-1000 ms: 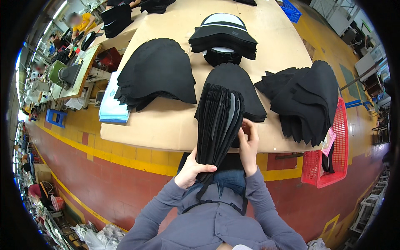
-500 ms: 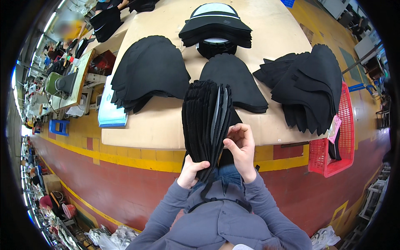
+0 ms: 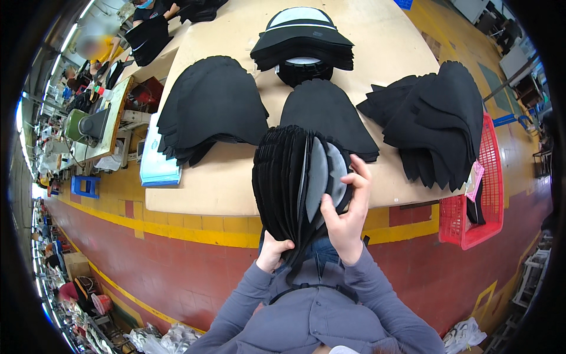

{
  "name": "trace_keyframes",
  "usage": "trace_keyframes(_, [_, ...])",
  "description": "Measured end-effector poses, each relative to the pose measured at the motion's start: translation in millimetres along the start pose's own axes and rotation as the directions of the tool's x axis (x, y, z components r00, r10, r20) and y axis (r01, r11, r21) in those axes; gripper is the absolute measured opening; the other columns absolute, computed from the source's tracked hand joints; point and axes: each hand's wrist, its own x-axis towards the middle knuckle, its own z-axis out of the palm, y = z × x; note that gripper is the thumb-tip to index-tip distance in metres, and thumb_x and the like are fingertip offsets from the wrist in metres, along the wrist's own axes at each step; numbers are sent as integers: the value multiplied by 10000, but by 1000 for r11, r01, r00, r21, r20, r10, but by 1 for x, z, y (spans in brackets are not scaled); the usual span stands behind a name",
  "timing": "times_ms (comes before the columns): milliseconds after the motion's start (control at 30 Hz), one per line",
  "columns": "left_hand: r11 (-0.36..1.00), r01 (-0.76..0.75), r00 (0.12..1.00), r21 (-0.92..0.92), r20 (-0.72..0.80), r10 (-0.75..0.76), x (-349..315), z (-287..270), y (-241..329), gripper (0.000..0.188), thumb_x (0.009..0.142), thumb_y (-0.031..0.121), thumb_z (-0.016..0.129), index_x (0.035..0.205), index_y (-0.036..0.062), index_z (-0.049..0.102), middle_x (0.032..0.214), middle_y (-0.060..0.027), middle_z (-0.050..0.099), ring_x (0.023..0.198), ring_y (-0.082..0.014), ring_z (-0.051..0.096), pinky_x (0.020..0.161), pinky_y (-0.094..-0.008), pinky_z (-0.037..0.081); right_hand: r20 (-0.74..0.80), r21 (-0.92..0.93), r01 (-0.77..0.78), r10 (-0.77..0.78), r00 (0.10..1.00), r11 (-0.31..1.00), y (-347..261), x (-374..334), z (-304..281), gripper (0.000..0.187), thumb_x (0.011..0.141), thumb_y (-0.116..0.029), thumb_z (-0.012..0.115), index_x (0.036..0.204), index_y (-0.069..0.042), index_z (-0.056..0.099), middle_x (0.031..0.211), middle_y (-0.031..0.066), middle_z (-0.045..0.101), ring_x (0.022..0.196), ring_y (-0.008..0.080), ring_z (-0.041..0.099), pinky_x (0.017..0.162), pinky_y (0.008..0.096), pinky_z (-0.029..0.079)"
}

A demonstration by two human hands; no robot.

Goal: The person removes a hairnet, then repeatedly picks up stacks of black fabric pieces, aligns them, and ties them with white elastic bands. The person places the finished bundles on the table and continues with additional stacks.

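A thick bundle of curved black fabric pieces [image 3: 277, 183] stands upright in front of me, held over the table's near edge. My left hand [image 3: 274, 251] is closed around its lower end, the thumb lying across the front. On the bundle's right side the layers are fanned apart, and grey inner faces [image 3: 317, 180] show between them. My right hand [image 3: 349, 215] is at this fanned side, its fingers spread and curved, the thumb against a grey face and the fingertips by the outer edge. Just behind the bundle lies a dome-shaped black stack [image 3: 327, 115].
The tan table [image 3: 200, 199] also carries a black stack [image 3: 215, 103] at left, a fanned stack [image 3: 439, 118] at right and visor-shaped pieces with white [image 3: 302, 44] at the back. A red basket [image 3: 471, 236] stands off the right edge. Another person [image 3: 154, 10] works at far left.
The bundle's right-hand layers have spread apart, showing more grey. My right hand has opened from a curled pose and moved slightly up and right. My left hand keeps its grip.
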Motion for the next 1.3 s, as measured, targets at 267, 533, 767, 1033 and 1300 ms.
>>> trace_keyframes(267, [998, -37, 999, 43, 10, 36, 0, -13, -16, 806, 576, 69, 909, 1280, -19, 527, 1195, -72, 638, 1086, -186, 604, 981, -326, 459, 260, -254, 178, -110, 959, 951, -12, 8, -12, 398, 777, 13, 629, 1149, -47, 499, 1154, 114, 676, 1297, 289, 495, 1185, 548, 34])
trace_keyframes(533, [980, -132, 991, 152, 16, 131, 2, -13, -20, 696, 575, 37, 896, 1190, -41, 580, 1084, -59, 670, 978, -146, 608, 907, -291, 478, 207, -365, 308, -246, 947, 879, -11, 11, -15, 352, 734, -7, 641, 1073, -52, 556, 1147, 44, 670, 1241, 260, 522, 1171, 585, 117])
trace_keyframes(767, [962, -126, 992, 243, 9, 128, 2, -11, -20, 703, 545, 116, 953, 1127, -33, 589, 1060, -55, 673, 974, -128, 599, 894, -294, 481, 222, -420, 159, -69, 973, 894, -26, 13, -13, 476, 766, -214, 744, 1182, -41, 591, 873, 17, 729, 1292, 228, 465, 1167, 578, 96])
trace_keyframes(1033, [963, -151, 988, 222, 7, 153, 1, -12, -24, 766, 527, 124, 962, 1168, -28, 571, 1076, -53, 672, 986, -128, 600, 899, -287, 477, 217, -393, 116, -31, 976, 912, -27, 12, -15, 521, 711, -216, 785, 1175, -70, 596, 911, 7, 729, 1308, 222, 437, 1173, 567, 105])
trace_keyframes(1300, [959, -153, 988, 238, 28, 151, 1, -17, -29, 815, 523, 201, 976, 1185, -31, 561, 1091, -45, 656, 1001, -124, 595, 892, -272, 474, 180, -365, 75, -9, 984, 928, -29, 11, -14, 434, 689, -84, 718, 1103, -97, 588, 1156, 23, 674, 1327, 242, 430, 1176, 579, 86])
